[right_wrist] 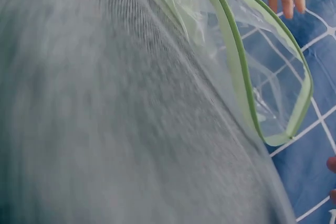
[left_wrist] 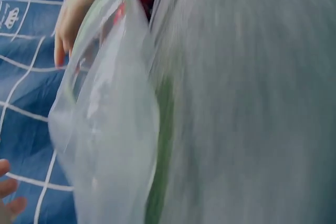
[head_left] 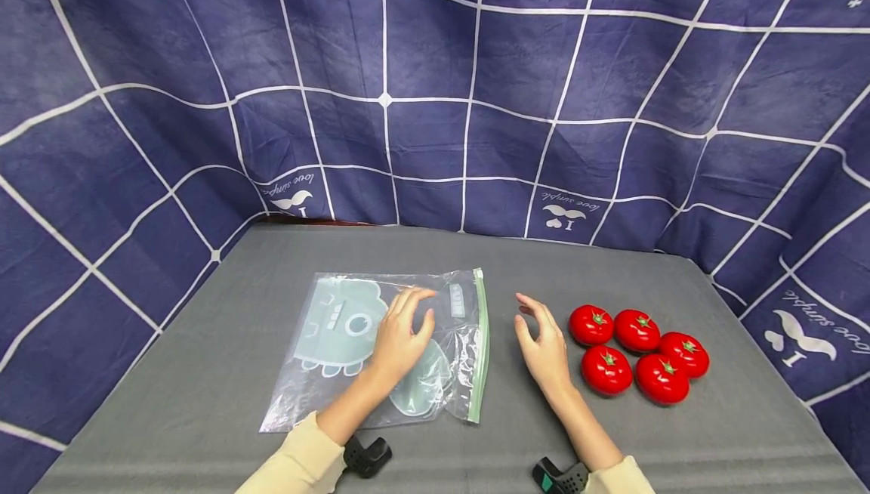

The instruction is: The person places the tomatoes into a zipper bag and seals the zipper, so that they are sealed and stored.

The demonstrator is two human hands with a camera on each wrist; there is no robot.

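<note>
A clear zip-top plastic bag [head_left: 313, 396] with a pale green cartoon print lies on the grey table, its green zip edge toward the right. In the right wrist view the mouth of the bag [right_wrist: 304, 95] gapes apart. My left hand [head_left: 401, 335] is over the bag, fingers loosely bent, thumb apart, holding nothing; whether it touches the plastic I cannot tell. To the right of the zip edge, my right hand [head_left: 546, 350] hangs with relaxed fingers and nothing in it. Several red tomatoes [head_left: 607, 370] with green stems sit in a cluster just right of it.
A grey cloth covers the table [head_left: 204, 373]. Behind it and along both sides hangs a dark blue curtain [head_left: 421, 139] with white grid lines. Dark straps with camera mounts [head_left: 367, 456] are on both wrists.
</note>
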